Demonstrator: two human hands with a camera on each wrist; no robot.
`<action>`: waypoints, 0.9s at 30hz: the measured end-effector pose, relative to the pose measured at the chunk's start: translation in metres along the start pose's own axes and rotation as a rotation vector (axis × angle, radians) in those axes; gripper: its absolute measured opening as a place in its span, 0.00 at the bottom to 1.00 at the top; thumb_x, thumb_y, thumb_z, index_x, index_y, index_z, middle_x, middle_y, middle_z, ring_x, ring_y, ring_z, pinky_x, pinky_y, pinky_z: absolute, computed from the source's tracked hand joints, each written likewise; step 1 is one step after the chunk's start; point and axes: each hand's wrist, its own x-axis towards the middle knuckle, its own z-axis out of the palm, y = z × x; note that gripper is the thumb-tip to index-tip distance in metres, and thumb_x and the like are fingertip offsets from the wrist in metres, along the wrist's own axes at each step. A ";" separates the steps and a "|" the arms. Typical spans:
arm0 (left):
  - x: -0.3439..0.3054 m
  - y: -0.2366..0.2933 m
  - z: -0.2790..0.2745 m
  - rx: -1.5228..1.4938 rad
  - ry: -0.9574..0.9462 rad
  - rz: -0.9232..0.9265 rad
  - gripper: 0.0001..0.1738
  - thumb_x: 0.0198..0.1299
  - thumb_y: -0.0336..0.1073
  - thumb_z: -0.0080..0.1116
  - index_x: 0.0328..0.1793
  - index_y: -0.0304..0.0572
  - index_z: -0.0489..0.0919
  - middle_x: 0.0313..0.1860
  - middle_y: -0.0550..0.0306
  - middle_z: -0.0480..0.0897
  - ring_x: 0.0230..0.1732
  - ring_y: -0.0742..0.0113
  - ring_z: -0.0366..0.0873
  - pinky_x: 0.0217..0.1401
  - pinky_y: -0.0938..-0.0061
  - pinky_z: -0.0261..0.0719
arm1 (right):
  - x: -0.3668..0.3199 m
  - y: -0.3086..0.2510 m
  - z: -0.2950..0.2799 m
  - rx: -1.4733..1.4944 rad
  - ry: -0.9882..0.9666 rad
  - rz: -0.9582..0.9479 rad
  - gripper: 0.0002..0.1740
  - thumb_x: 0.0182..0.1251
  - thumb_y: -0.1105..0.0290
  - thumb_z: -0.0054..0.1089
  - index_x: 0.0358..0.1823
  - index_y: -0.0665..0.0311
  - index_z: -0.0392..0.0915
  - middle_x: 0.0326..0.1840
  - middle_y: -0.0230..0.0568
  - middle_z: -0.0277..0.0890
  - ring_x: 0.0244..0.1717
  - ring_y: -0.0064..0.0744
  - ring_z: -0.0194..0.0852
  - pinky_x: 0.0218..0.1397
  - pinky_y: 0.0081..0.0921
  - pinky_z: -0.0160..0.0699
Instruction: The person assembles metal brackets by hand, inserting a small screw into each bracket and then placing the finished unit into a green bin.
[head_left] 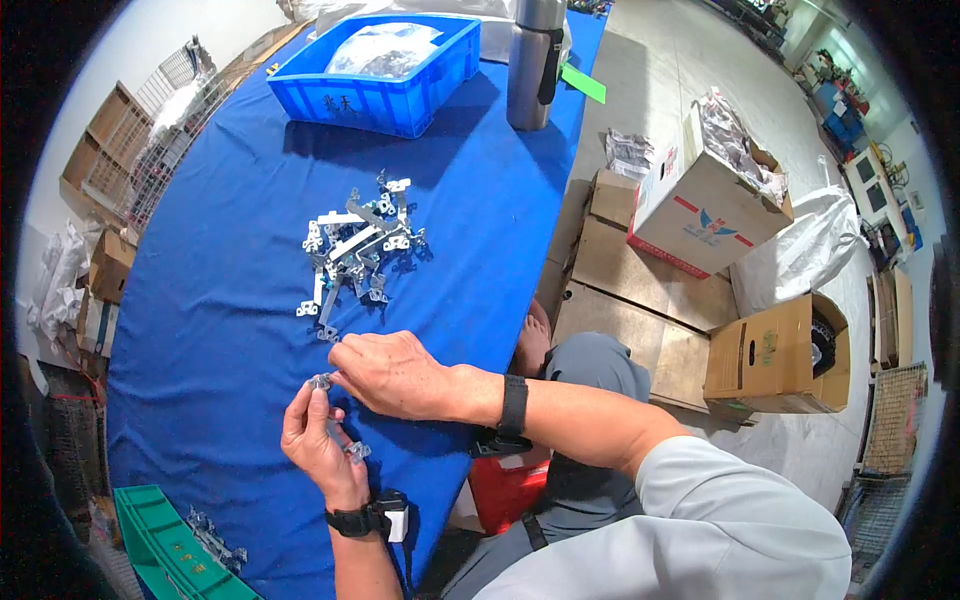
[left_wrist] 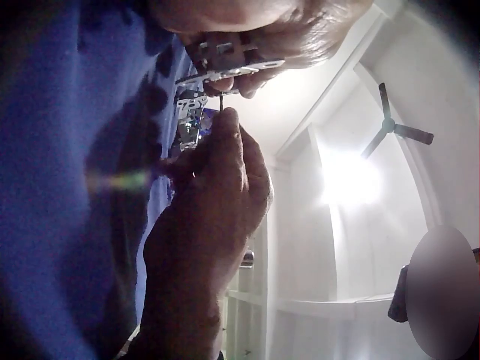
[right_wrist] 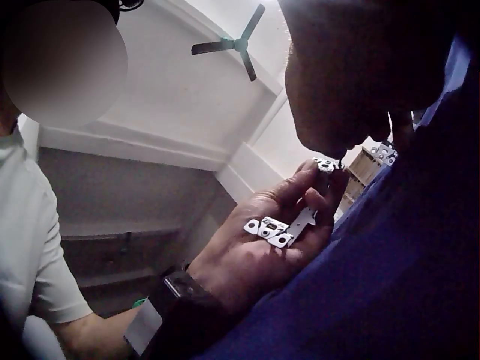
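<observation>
In the head view my left hand (head_left: 325,450) holds a silver metal bracket (head_left: 357,452) above the blue cloth. The right wrist view shows the bracket's flat end with round holes (right_wrist: 274,231) lying over the palm, its other end between thumb and fingers. My right hand (head_left: 395,375) meets that upper end, fingers bent and fingertips close together. Between them a thin dark piece (right_wrist: 341,161) points at the bracket; its kind cannot be made out. Just beyond the hands lies a loose pile of similar metal brackets (head_left: 350,245).
A blue crate (head_left: 400,105) holding a clear plastic bag and a steel flask (head_left: 535,75) stand at the table's far end. A green bin (head_left: 160,535) sits at the near left, several brackets (head_left: 215,540) beside it. Cardboard boxes (head_left: 765,355) stand right of the table.
</observation>
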 end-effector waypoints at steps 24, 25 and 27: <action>-0.001 0.001 0.001 0.029 -0.011 0.011 0.11 0.67 0.29 0.62 0.53 0.36 0.82 0.42 0.60 0.86 0.29 0.82 0.77 0.29 0.87 0.75 | 0.001 0.001 0.000 0.034 -0.020 0.006 0.09 0.63 0.72 0.59 0.34 0.63 0.66 0.28 0.42 0.70 0.30 0.45 0.77 0.28 0.40 0.73; -0.001 0.002 0.001 0.031 -0.005 -0.003 0.11 0.66 0.29 0.62 0.53 0.36 0.82 0.41 0.60 0.86 0.29 0.82 0.76 0.28 0.87 0.75 | 0.000 0.001 0.001 0.023 -0.016 -0.009 0.09 0.63 0.72 0.59 0.33 0.63 0.66 0.28 0.42 0.70 0.30 0.45 0.77 0.27 0.40 0.73; -0.002 0.004 0.002 0.035 0.001 -0.024 0.11 0.66 0.29 0.62 0.53 0.36 0.82 0.41 0.60 0.86 0.29 0.82 0.76 0.28 0.87 0.75 | -0.001 0.002 0.002 0.017 -0.031 0.009 0.09 0.63 0.72 0.59 0.33 0.63 0.66 0.27 0.42 0.70 0.29 0.46 0.77 0.27 0.40 0.73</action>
